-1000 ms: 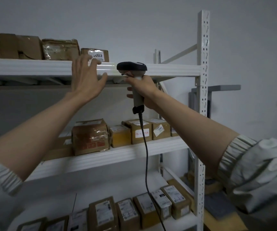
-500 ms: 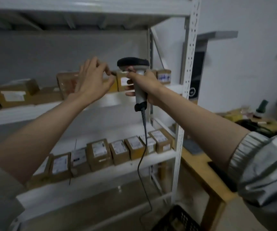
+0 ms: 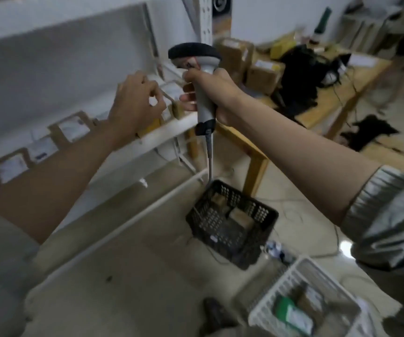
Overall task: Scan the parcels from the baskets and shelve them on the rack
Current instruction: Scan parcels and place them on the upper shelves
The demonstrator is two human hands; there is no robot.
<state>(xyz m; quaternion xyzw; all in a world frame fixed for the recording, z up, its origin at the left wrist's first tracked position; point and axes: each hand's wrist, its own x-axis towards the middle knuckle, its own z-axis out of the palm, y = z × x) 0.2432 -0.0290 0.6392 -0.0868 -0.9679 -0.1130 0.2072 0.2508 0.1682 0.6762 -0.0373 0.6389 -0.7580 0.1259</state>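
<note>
My right hand (image 3: 210, 93) wraps the scanner (image 3: 199, 76) by its handle, head up at 12 o'clock, cord dropping toward the black basket (image 3: 266, 229) on the floor at 6 o'clock from it. My left hand (image 3: 135, 103) hangs empty at 9 o'clock of the scanner, fingers loosely curled in front of the rack (image 3: 162, 135), gripping nothing.

Parcels (image 3: 72, 127) line the rack's low shelf, labels up. More brown parcels lie in the black basket, and others in the white basket (image 3: 278, 288) at 5 o'clock. A surface (image 3: 356, 79) at 2 o'clock carries more boxes and dark clutter.

The step in hand looks like going back down for the next parcel. To do it well, I should lower the free left hand into the black basket, lift one parcel label side up, and keep the scanner's cord out of the basket rim. Then I bring the scanner head square to the label before shelving.

The frame is smeared by motion. Labels cannot be read, and the count in either basket cannot be told. The white basket is partly cut off; something green lies in it, possibly a soft packet. The rack's upper shelves are out of frame.
</note>
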